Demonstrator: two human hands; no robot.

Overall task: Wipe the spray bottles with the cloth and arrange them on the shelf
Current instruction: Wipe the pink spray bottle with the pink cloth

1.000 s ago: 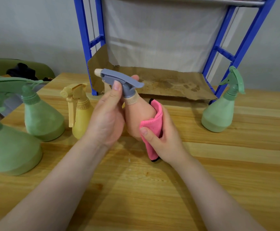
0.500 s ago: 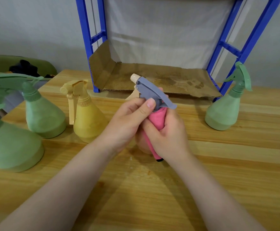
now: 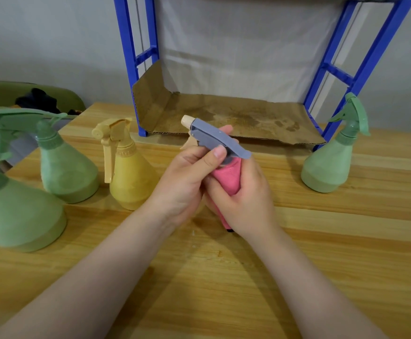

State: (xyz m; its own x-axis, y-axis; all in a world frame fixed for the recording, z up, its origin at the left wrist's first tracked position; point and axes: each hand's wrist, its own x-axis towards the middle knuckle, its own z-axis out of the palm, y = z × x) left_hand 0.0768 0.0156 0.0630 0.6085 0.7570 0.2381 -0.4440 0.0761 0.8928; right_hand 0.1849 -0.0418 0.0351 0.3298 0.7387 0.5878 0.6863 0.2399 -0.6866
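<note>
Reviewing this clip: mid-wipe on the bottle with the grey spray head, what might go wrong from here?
The left hand grips the grey spray head near its trigger, so a squeeze could spray toward the yellow bottle. The right hand wraps the pink cloth over the body, hiding it, so spots may be missed. The yellow bottle stands close by the left wrist and might be knocked.

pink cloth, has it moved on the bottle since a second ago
Yes. The pink cloth has slid up from the bottle's lower body to just under the grey spray head, nearer the blue shelf, gripped by the right hand.
</note>
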